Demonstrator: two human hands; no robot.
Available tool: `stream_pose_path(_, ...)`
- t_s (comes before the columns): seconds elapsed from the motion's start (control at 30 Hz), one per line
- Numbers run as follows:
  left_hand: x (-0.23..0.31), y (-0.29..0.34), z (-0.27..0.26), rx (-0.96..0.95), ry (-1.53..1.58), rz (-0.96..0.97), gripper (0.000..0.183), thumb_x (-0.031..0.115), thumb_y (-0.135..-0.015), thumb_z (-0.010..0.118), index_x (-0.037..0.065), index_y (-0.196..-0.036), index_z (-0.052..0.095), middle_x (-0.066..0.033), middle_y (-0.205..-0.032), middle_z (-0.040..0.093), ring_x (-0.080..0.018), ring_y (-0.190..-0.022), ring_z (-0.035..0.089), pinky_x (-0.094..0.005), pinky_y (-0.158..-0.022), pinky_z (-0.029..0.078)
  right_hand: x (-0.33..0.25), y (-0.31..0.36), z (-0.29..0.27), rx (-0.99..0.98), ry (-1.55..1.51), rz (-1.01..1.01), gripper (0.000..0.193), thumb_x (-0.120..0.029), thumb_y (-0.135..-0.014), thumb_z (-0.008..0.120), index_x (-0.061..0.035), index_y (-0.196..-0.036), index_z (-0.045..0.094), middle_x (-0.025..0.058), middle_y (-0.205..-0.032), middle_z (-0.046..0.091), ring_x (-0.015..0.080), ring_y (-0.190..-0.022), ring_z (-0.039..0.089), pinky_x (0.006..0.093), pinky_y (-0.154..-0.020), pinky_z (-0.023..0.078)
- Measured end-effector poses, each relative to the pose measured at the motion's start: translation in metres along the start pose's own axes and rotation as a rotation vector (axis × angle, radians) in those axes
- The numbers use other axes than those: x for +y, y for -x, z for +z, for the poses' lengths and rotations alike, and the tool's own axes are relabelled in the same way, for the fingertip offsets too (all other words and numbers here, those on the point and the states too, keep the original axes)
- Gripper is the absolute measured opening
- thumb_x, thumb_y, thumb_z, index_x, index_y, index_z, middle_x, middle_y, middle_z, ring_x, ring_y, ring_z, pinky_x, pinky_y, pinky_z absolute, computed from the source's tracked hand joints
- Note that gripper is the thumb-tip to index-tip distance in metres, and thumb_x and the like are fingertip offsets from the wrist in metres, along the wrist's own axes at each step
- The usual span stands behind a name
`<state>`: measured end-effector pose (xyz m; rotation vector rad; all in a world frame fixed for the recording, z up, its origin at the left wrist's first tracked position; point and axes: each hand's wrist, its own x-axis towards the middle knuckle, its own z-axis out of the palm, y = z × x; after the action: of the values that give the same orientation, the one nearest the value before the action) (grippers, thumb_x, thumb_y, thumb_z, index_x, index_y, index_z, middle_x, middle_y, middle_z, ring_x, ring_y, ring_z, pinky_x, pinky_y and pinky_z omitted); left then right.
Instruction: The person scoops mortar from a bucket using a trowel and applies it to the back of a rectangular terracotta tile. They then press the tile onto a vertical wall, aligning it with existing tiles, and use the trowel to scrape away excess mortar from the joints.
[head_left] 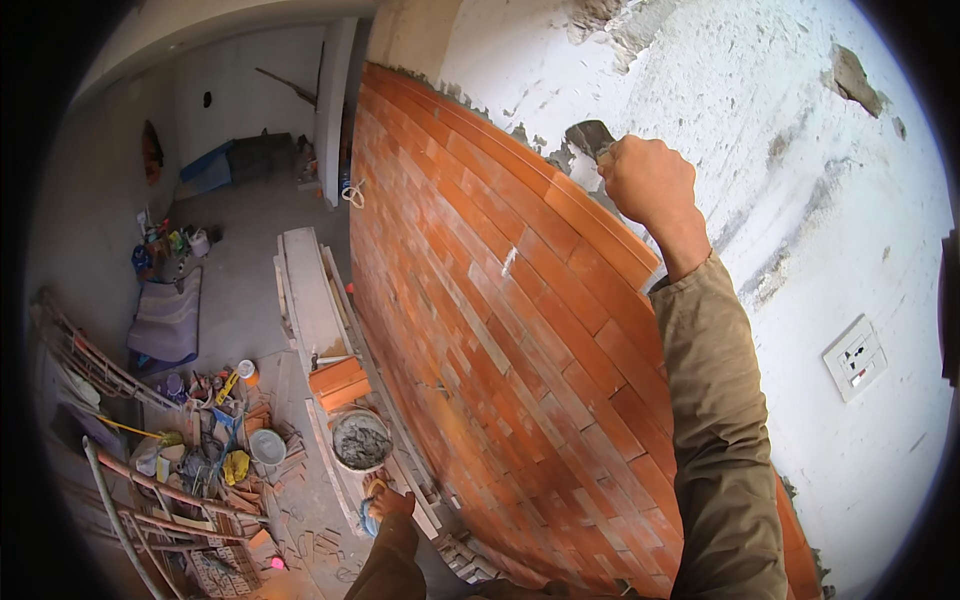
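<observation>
Your right hand point(648, 180) is clenched around a trowel point(590, 137), its blade at the top edge of the orange brick facing point(500, 300) on the white wall point(800, 200). Your left hand is out of view. Far below left, a mortar bucket point(361, 440) sits on the floor point(240, 270).

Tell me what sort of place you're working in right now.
Most likely an indoor building site, a room under construction. A part-built red brick wall rises against rough plaster, the right hand holds a trowel at its top, and a bucket of mortar stands on the cluttered floor.
</observation>
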<state>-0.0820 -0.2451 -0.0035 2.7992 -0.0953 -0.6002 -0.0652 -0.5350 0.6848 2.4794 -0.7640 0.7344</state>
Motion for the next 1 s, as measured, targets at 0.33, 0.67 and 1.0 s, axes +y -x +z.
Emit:
stream_pose_path(0.33,0.007,0.008,-0.015,-0.082,-0.023,-0.057,0.071,0.058,-0.081,0.066,0.002,-0.125,0.066,-0.0189,-0.128,0.065,-0.0412,-0.121,0.060,-0.0577,-0.100,0.045,-0.006,-0.008,0.008,-0.055,-0.054,-0.049,0.022,-0.022,-0.087,0.062,-0.0019,-0.089,0.072,0.0222,-0.087,0.072,0.0401,-0.083,0.071,0.0477,-0.072,0.056)
stream_pose_path(0.67,0.010,0.009,-0.027,-0.129,-0.030,-0.142,0.070,0.045,-0.072,0.070,0.003,-0.127,0.059,-0.0176,-0.123,0.067,-0.0357,-0.115,0.064,-0.0534,-0.094,0.047,-0.010,-0.016,0.007,-0.040,0.095,-0.034,0.024,-0.030,-0.088,0.063,-0.0109,-0.093,0.077,0.0184,-0.086,0.073,0.0365,-0.083,0.071,0.0467,-0.073,0.055)
stream_pose_path(1.0,0.011,0.010,-0.032,-0.134,-0.023,-0.127,0.069,0.057,-0.082,0.066,0.003,-0.124,0.067,-0.0161,-0.127,0.065,-0.0407,-0.118,0.061,-0.0586,-0.099,0.045,-0.009,-0.012,0.006,-0.043,0.070,-0.042,0.024,-0.030,-0.089,0.063,-0.0130,-0.096,0.078,0.0160,-0.089,0.074,0.0351,-0.085,0.071,0.0455,-0.075,0.056)
